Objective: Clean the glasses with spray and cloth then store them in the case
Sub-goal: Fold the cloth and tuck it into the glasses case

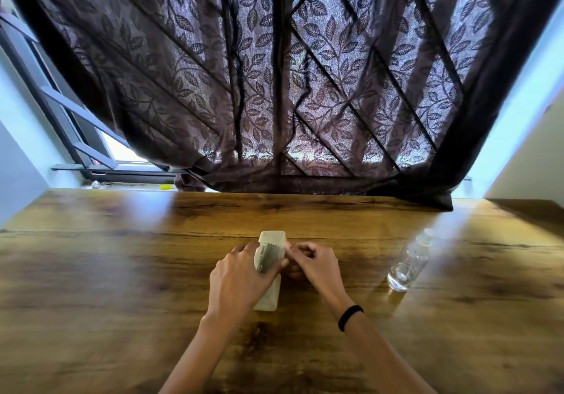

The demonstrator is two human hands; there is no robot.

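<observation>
Backlit curtain [274, 82], glare streaks on table [122, 271], blurred hands, warped edges.

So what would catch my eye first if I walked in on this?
The huge dark leaf-patterned curtain fills the top of the view, hanging behind the wooden table. At the table's middle, the left hand grips a translucent case with something dark showing through. The right hand pinches the case's right edge, and a clear bottle sits further right.
</observation>
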